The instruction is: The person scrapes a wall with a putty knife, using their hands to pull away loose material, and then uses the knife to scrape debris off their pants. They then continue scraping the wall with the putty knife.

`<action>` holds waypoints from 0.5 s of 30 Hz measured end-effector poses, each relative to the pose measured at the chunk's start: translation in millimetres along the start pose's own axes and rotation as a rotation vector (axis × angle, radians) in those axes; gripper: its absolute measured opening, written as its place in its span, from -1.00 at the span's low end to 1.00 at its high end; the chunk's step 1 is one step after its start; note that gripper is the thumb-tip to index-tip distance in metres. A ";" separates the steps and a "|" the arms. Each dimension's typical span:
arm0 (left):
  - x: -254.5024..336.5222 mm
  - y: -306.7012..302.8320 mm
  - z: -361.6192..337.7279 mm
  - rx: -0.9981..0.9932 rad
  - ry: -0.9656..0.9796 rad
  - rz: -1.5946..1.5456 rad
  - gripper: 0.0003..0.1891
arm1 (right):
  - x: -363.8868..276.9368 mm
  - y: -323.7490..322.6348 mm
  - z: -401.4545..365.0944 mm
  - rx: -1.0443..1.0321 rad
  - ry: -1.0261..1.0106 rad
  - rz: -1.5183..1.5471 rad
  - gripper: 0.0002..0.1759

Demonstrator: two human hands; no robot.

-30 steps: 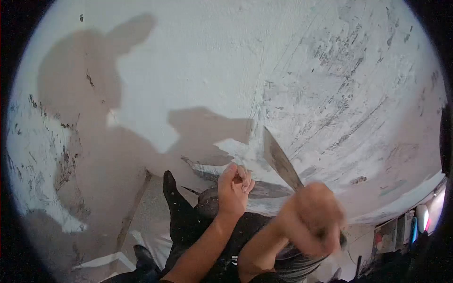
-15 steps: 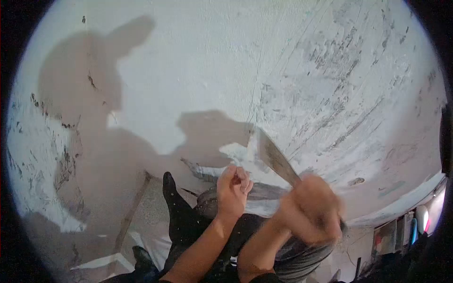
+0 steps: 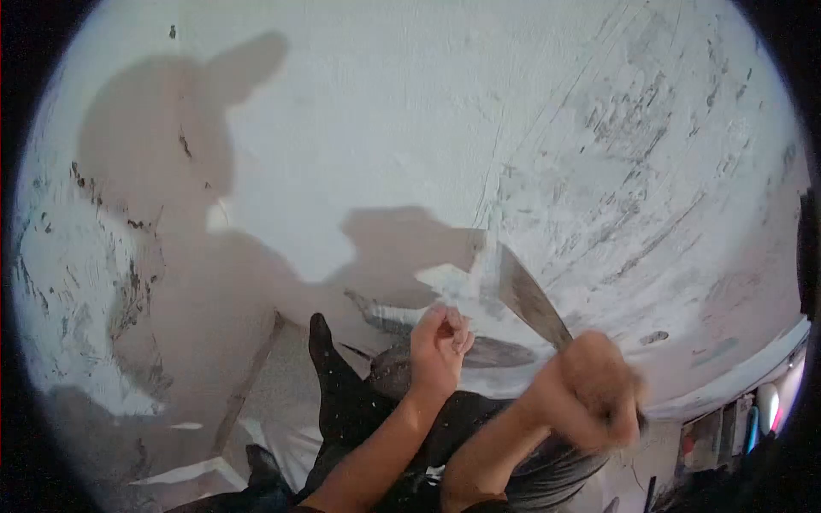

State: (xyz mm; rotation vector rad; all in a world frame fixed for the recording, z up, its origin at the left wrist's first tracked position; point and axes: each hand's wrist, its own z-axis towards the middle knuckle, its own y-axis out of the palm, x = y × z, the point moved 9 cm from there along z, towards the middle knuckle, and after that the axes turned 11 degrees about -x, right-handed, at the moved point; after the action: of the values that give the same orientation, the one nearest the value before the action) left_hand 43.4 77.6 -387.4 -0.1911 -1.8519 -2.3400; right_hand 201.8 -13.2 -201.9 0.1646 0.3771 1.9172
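In the head view my right hand (image 3: 594, 393) is wrapped round the handle of a putty knife (image 3: 536, 299). Its wide flat blade points up and left against the whitish, plastered wall (image 3: 385, 111). The handle is hidden inside the fist, and the hand is slightly blurred. My left hand (image 3: 440, 342) hangs lower and to the left, in front of the wall and apart from the knife. Its fingers are curled into a loose fist, and nothing shows in them. A shadow (image 3: 398, 244) of a hand and blade falls on the wall just above.
Dark scrapes and rough patches (image 3: 633, 128) mark the wall at right, with chipped spots (image 3: 132, 291) at left. My dark-clothed legs (image 3: 342, 385) are bent below. A wooden strip (image 3: 248, 385) lies at lower left. Shelved items (image 3: 727, 423) stand at lower right.
The whole view has shifted, so the wall and both hands appear farther right and slightly lower. The putty knife stays in my right hand at nearly the same part of the wall.
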 end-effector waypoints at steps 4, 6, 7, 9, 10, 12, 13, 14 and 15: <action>-3.0 3.3 5.4 -0.058 -0.007 -0.010 -0.68 | 26.4 17.2 -5.4 -0.021 0.209 -0.044 -0.67; -0.2 8.5 1.7 -0.069 0.009 0.037 -0.69 | 12.6 31.0 0.6 -0.021 0.139 -0.019 -0.64; -0.4 10.5 1.3 -0.076 -0.002 0.040 -0.70 | 5.6 35.2 2.1 -0.042 0.110 0.014 -0.63; -2.8 2.7 1.9 -0.035 0.004 0.033 -0.71 | -2.9 52.1 9.0 -0.153 0.114 -0.399 -0.60; -5.5 -2.9 1.5 0.007 0.003 0.027 -0.71 | 8.0 53.3 7.3 -0.153 0.108 -0.406 -0.60; -7.5 -4.5 1.2 0.002 -0.012 0.038 -0.71 | 41.8 31.5 -4.9 0.092 0.153 0.034 -0.62; -5.9 -3.9 3.1 -0.001 -0.015 0.053 -0.70 | 35.5 35.1 -0.3 0.046 0.145 0.028 -0.63; -3.4 -1.6 5.3 -0.017 -0.006 0.050 -0.70 | 27.4 37.3 4.7 0.034 0.132 0.036 -0.63; -2.0 -3.8 3.5 0.015 0.001 0.058 -0.72 | 12.0 43.4 11.6 0.005 0.069 0.046 -0.64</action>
State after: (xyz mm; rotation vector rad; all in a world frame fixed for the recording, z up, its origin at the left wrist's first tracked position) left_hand 44.7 81.9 -390.6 -0.2384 -1.8376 -2.2870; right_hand 162.4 -14.3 -177.1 0.1117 0.4276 1.9715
